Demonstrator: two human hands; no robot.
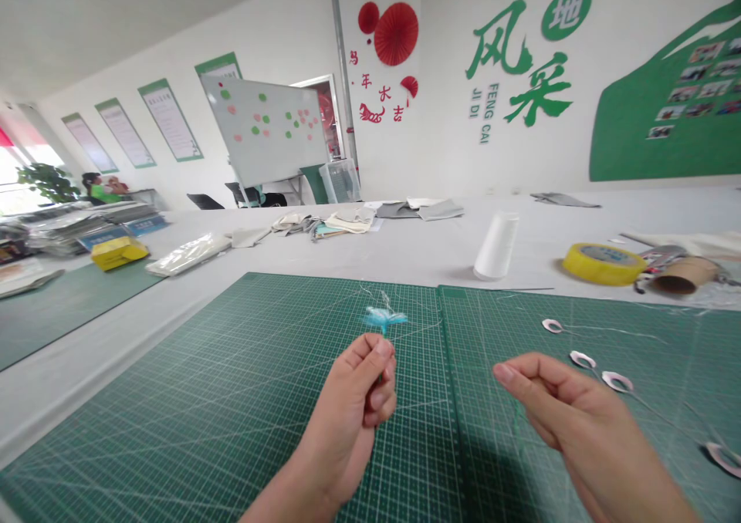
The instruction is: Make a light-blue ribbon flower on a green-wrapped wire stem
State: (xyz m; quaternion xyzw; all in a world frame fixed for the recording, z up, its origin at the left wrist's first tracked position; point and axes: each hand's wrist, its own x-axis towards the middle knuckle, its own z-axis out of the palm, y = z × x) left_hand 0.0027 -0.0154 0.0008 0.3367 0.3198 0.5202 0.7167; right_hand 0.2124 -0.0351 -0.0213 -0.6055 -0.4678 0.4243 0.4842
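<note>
My left hand [362, 388] is closed in a pinch around the lower end of a small blue flower-like piece [384, 318]. Its blue top spreads out above my fingertips, with fine white threads rising from it; the edges are blurred. To the right, my right hand [570, 423] is closed too, thumb pressed against the forefinger. Whatever may be between those fingertips is too small to make out. Both hands are above green cutting mats [231, 376]. Near my right hand lie several small pale rings, one an oval ring [553, 326] with a thin thread-like tail.
Behind the mats stand a white thread cone [496, 247], a yellow tape roll [603, 264] and a cardboard tube [684, 274]. Fabric scraps [350, 220] lie farther back. On the left are a yellow box [119, 253], a plastic-wrapped packet [189, 254] and a distant person in green [104, 191].
</note>
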